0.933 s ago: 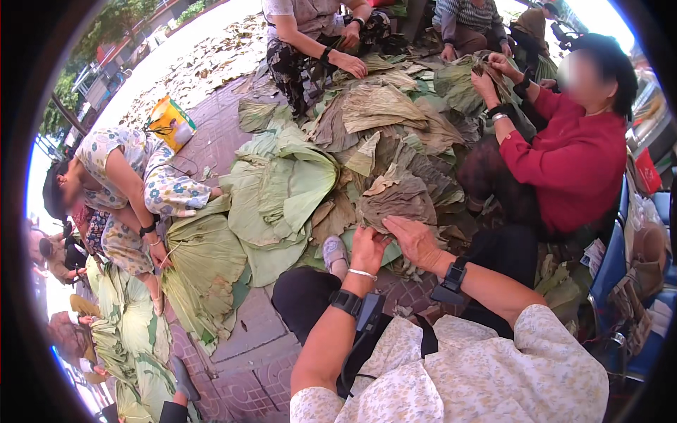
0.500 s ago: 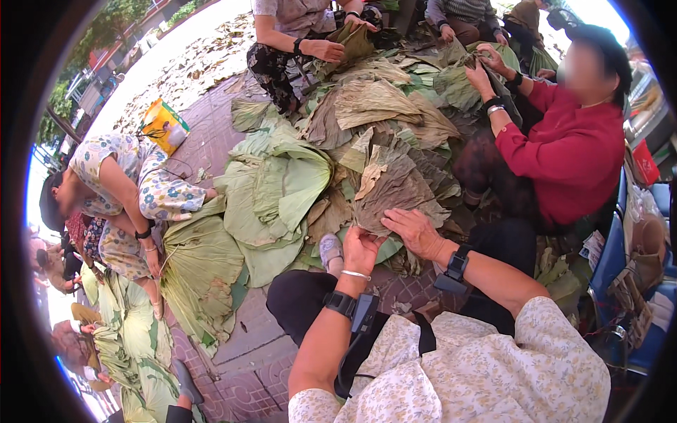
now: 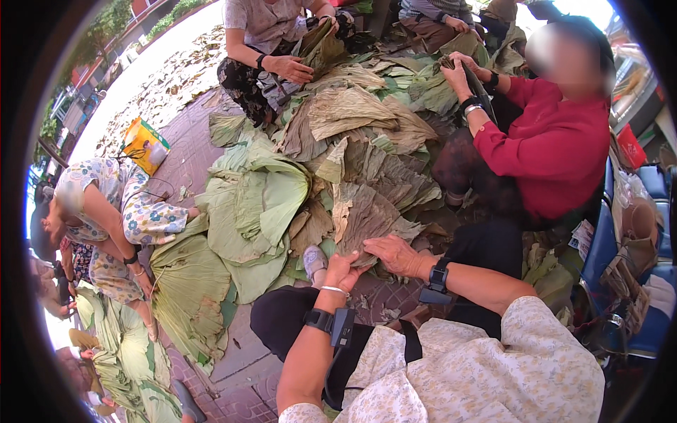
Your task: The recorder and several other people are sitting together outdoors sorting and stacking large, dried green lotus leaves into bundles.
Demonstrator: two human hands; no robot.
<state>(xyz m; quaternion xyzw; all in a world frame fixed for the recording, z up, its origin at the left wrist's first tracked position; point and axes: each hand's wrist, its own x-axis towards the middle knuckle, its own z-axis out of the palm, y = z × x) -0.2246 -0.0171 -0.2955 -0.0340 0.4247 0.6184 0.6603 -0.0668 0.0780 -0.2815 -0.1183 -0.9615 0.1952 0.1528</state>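
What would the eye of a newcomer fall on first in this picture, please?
Probably the large heap of dry leaves, brown and green, across the middle. Next, the red shirt of a person at the right, and the yellow bag on the paving at the upper left. Below the heap, the wearer's left hand and right hand meet the near edge of a brown leaf.

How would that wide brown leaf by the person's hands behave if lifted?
The brown leaf is probably light for its size: it looks thin. Its dry-looking, wrinkled surface and ragged edge suggest it might tear. With the left hand and right hand at its near edge, the far side may droop.
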